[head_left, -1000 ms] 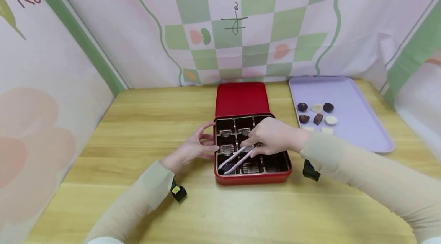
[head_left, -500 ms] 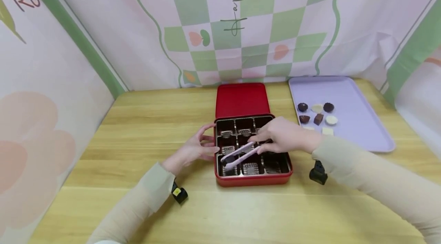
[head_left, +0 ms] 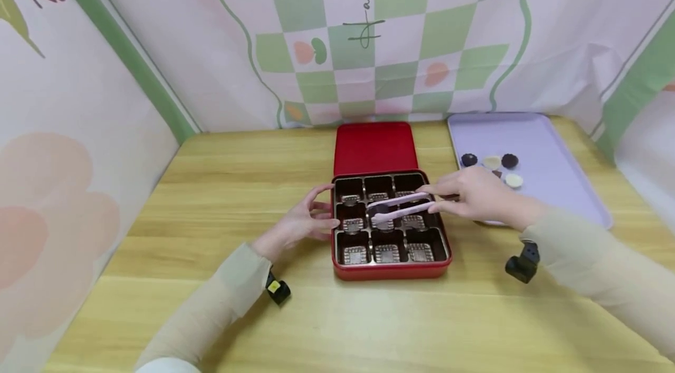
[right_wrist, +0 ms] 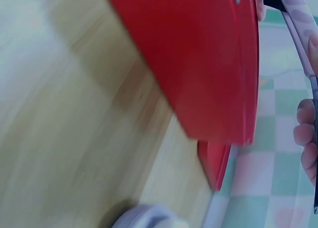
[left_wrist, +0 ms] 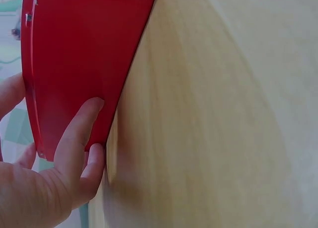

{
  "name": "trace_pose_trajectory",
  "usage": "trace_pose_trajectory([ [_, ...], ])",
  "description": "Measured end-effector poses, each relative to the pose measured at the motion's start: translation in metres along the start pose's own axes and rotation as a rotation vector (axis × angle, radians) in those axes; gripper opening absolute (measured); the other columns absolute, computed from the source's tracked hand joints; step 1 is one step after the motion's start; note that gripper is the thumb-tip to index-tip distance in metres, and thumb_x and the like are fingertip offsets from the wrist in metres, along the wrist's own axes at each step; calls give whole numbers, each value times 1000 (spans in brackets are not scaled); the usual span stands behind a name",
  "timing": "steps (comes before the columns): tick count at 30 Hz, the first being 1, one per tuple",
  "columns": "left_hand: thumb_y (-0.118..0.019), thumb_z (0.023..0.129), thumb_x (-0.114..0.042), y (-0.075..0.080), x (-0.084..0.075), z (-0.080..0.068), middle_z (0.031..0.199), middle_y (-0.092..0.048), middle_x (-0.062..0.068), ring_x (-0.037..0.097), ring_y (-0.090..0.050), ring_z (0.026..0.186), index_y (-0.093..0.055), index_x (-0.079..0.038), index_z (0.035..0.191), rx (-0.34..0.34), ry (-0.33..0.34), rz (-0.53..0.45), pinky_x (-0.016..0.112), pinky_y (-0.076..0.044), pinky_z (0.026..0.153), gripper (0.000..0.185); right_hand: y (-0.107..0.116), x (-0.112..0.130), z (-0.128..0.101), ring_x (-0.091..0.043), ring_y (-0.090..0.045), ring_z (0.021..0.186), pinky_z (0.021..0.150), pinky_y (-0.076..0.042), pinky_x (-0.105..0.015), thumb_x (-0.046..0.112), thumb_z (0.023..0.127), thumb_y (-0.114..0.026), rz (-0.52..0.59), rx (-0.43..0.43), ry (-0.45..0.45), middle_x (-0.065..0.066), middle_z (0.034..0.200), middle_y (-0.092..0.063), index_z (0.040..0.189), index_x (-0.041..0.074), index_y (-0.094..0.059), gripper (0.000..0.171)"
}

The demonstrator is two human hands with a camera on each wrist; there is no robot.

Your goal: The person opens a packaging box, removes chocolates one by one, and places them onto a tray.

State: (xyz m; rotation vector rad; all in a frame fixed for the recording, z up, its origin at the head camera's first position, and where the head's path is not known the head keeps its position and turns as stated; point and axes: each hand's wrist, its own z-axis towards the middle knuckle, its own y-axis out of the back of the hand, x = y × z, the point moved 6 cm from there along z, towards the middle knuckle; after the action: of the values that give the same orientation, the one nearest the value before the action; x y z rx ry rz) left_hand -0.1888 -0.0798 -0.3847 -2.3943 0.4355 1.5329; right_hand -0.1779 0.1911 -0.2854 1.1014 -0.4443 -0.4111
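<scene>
Right hand (head_left: 474, 194) pinches pink tongs (head_left: 403, 207), their tips over the red chocolate box (head_left: 391, 270); left hand (head_left: 306, 222) touches its side. Squeezing unevenly, I might jolt the box's tray.

The right hand (head_left: 477, 194) has drawn back toward 3 o'clock, from above the red box (head_left: 390, 270) to its right edge. The pink tongs (head_left: 398, 208) it grips have lifted from the front-left compartment and now lie level over the middle row.
</scene>
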Motion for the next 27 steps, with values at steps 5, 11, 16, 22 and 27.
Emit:
trace_pose_trajectory([
  [5, -62, 81, 13, -2, -1, 3, 137, -35, 24, 39, -44, 125, -30, -32, 145, 10, 1, -3, 50, -57, 81, 84, 8, -14, -22, -16, -68, 68, 52, -53, -29, 36, 77, -75, -28, -62, -45, -5, 87, -74, 100, 10, -75, 35],
  [11, -61, 81, 13, 2, 3, 3, 136, -35, 22, 36, -47, 121, -31, -31, 145, 5, 2, -11, 49, -58, 80, 83, 18, -33, -50, 1, -48, 52, 42, -37, -18, 50, 82, -66, -67, -128, -65, 1, 72, -71, 96, 8, -76, 46],
  [16, -62, 82, 12, 3, 3, 0, 135, -36, 20, 33, -49, 118, -32, -33, 144, -4, 6, -4, 48, -58, 80, 82, 24, -47, -72, 6, -41, 53, 43, -36, -18, 33, 70, -81, -92, -86, -156, 3, 71, -70, 98, 8, -75, 38],
  [22, -61, 82, 11, 0, 1, -1, 136, -35, 21, 32, -49, 118, -31, -33, 144, 9, 4, -3, 48, -58, 80, 82, 33, -59, -100, 0, -53, 57, 49, -44, -19, 26, 61, -85, -114, -114, -205, -1, 73, -71, 98, 13, -76, 41],
  [27, -61, 83, 11, 1, 2, -1, 136, -36, 21, 31, -50, 116, -31, -32, 144, 7, 0, 0, 48, -58, 79, 80, 42, -76, -126, 5, -47, 56, 47, -39, -16, 29, 63, -85, -119, -119, -259, -3, 73, -70, 103, 23, -75, 42],
])
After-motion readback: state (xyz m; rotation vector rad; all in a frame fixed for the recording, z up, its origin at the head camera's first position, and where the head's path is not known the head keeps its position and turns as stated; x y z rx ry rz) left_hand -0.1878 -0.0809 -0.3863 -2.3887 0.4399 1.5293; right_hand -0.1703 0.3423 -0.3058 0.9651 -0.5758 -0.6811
